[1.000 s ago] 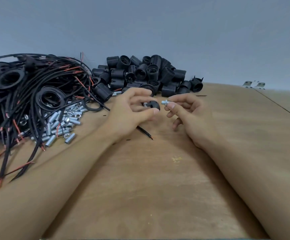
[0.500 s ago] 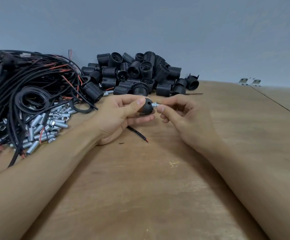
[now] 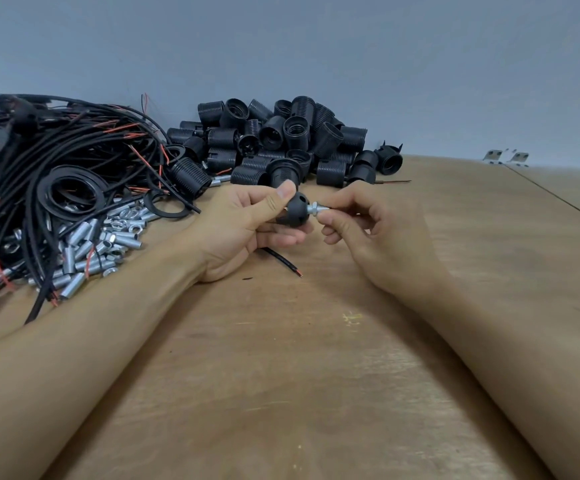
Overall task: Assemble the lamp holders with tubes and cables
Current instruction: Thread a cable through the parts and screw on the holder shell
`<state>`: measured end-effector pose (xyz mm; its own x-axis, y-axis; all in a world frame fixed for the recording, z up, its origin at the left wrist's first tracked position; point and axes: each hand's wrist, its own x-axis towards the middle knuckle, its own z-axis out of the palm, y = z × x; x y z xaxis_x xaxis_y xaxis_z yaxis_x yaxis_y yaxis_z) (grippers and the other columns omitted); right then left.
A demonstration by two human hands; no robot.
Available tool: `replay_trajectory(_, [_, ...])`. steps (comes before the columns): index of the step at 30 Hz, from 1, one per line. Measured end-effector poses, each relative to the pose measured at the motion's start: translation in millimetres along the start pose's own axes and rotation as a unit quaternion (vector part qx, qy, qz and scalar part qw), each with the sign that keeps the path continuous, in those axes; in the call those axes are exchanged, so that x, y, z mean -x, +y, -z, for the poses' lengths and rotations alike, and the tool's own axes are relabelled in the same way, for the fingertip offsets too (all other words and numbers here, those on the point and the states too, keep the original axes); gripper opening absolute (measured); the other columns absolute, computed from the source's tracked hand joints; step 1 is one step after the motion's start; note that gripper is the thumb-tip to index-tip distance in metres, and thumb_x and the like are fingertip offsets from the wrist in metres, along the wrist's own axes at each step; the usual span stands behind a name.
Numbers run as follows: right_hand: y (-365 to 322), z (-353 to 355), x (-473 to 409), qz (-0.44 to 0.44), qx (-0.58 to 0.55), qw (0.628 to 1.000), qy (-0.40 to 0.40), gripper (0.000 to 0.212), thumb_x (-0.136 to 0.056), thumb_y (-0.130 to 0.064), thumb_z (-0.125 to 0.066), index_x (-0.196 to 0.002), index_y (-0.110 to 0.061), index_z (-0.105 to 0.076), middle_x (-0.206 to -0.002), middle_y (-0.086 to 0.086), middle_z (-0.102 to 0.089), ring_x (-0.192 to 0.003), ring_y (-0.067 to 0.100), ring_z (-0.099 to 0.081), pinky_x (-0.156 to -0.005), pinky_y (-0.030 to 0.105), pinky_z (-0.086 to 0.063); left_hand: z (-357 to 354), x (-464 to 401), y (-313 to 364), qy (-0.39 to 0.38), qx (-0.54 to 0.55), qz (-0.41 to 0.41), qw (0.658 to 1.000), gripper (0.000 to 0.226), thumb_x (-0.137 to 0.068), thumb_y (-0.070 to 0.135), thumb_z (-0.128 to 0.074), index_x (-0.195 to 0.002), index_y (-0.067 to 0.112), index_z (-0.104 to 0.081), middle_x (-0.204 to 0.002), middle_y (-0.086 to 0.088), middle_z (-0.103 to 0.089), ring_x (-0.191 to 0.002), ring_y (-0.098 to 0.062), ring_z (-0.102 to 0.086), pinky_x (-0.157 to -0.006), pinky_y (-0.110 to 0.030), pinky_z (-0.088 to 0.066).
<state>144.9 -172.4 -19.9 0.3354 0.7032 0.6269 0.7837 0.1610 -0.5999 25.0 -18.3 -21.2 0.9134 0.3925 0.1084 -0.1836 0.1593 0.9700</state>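
Note:
My left hand (image 3: 247,226) grips a black domed lamp holder cap (image 3: 297,211) between thumb and fingers, just above the wooden table (image 3: 299,358). A short silver threaded tube with a nut (image 3: 316,208) sticks out of the cap's right end, and my right hand (image 3: 375,233) pinches that tube with thumb and forefinger. A black cable with a red tip (image 3: 283,262) lies on the table under my left hand.
A pile of black threaded lamp holder bodies (image 3: 281,140) sits at the back centre. To the left lies a tangle of black cables and rings (image 3: 56,168), with several loose silver tubes and nuts (image 3: 98,244) beside it. Two small metal brackets (image 3: 505,157) rest at the far right.
The cap and the tube were apart; now the tube sits in the cap's end. Both hands have come together, with my right hand on the tube.

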Motion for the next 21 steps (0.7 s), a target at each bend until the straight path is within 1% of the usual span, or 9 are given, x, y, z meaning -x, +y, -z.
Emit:
replay_trajectory(2, [-2.1, 0.6, 0.0, 0.002, 0.010, 1.000, 0.004, 0.006, -0.094, -0.010, -0.066, -0.095, -0.014, -0.070, -0.075, -0.013, -0.066, -0.065, 0.009, -0.068, -0.061, 0.013, -0.052, 0.8, -0.5, -0.1, -0.008, 0.019, -0.003, 1.000, 0.034, -0.085, 0.028, -0.059, -0.100, -0.001, -0.069, -0.087, -0.016, -0.075, -0.075, -0.018, -0.073, -0.065, -0.019, -0.057])
replay_trajectory(5, [-5.0, -2.9, -0.7, -0.094, -0.033, 0.995, 0.010, 0.024, -0.100, -0.026, -0.057, -0.077, -0.028, -0.065, -0.062, -0.002, -0.064, -0.051, 0.009, -0.062, -0.049, 0.020, -0.050, 4.0, -0.8, -0.7, -0.035, 0.056, -0.023, 0.998, 0.029, -0.082, 0.009, -0.064, -0.110, 0.002, -0.067, -0.098, -0.015, -0.075, -0.095, -0.027, -0.072, -0.083, -0.030, -0.057])
replay_trajectory(7, [-6.2, -7.1, -2.0, -0.159, -0.046, 0.986, 0.026, 0.041, -0.103, -0.036, -0.048, -0.068, -0.022, -0.063, -0.055, -0.003, -0.062, -0.046, 0.007, -0.057, -0.047, 0.020, -0.045, 4.7, -1.7, -1.1, -0.047, 0.062, -0.028, 0.997, 0.031, -0.079, 0.005, -0.067, -0.110, 0.005, -0.068, -0.103, -0.016, -0.075, -0.102, -0.029, -0.071, -0.088, -0.035, -0.056])
replay_trajectory(9, [-5.9, -8.9, -4.8, -0.198, -0.053, 0.978, 0.038, 0.053, -0.104, -0.046, -0.041, -0.068, -0.013, -0.064, -0.056, 0.002, -0.063, -0.045, 0.009, -0.055, -0.047, 0.021, -0.044, 4.0, -3.0, -1.8, -0.033, 0.063, -0.028, 0.997, 0.031, -0.079, 0.006, -0.067, -0.110, 0.004, -0.069, -0.104, -0.016, -0.074, -0.101, -0.030, -0.071, -0.087, -0.035, -0.057])
replay_trajectory(11, [-6.0, -6.6, -6.4, -0.196, -0.077, 0.977, 0.037, 0.049, -0.103, -0.047, -0.043, -0.082, -0.007, -0.063, -0.066, 0.009, -0.066, -0.047, 0.015, -0.056, -0.045, 0.020, -0.041, 3.2, -3.9, -2.3, -0.012, 0.067, -0.026, 0.997, 0.032, -0.079, 0.008, -0.067, -0.111, 0.002, -0.068, -0.103, -0.016, -0.074, -0.098, -0.032, -0.072, -0.085, -0.034, -0.057])
replay_trajectory(14, [-5.2, -4.8, -6.2, -0.170, -0.089, 0.981, 0.012, 0.029, -0.102, -0.029, -0.053, -0.086, -0.006, -0.057, -0.068, 0.010, -0.064, -0.048, 0.016, -0.056, -0.045, 0.017, -0.040, 2.6, -4.3, -3.6, -0.009, 0.058, -0.031, 0.998, 0.032, -0.078, 0.006, -0.068, -0.110, 0.001, -0.068, -0.097, -0.015, -0.075, -0.093, -0.029, -0.073, -0.083, -0.033, -0.058])
replay_trajectory(18, [-5.7, -7.8, -6.1, -0.228, -0.066, 0.971, -0.002, 0.066, -0.100, -0.057, -0.037, -0.069, -0.003, -0.059, -0.052, 0.007, -0.058, -0.042, 0.011, -0.051, -0.045, 0.020, -0.043, 1.7, -3.5, -3.2, -0.007, 0.056, -0.034, 0.998, 0.032, -0.078, 0.008, -0.068, -0.109, 0.001, -0.068, -0.098, -0.015, -0.075, -0.093, -0.030, -0.073, -0.082, -0.032, -0.058])
replay_trajectory(19, [-6.2, -6.6, -6.7, -0.232, -0.064, 0.971, -0.003, 0.068, -0.098, -0.062, -0.036, -0.073, -0.004, -0.062, -0.054, 0.005, -0.061, -0.043, 0.009, -0.052, -0.047, 0.020, -0.044, 1.6, -3.6, -2.8, -0.004, 0.059, -0.034, 0.998, 0.032, -0.077, 0.009, -0.068, -0.109, 0.001, -0.068, -0.098, -0.015, -0.075, -0.093, -0.031, -0.073, -0.081, -0.031, -0.058])
replay_trajectory(21, [-7.0, -4.3, -7.1, -0.213, -0.066, 0.975, -0.007, 0.049, -0.099, -0.054, -0.046, -0.083, -0.010, -0.061, -0.060, 0.001, -0.061, -0.047, 0.008, -0.052, -0.050, 0.022, -0.044, 1.4, -3.7, -2.8, 0.000, 0.058, -0.032, 0.998, 0.033, -0.077, 0.008, -0.067, -0.109, 0.000, -0.067, -0.097, -0.016, -0.075, -0.093, -0.032, -0.072, -0.082, -0.032, -0.058])
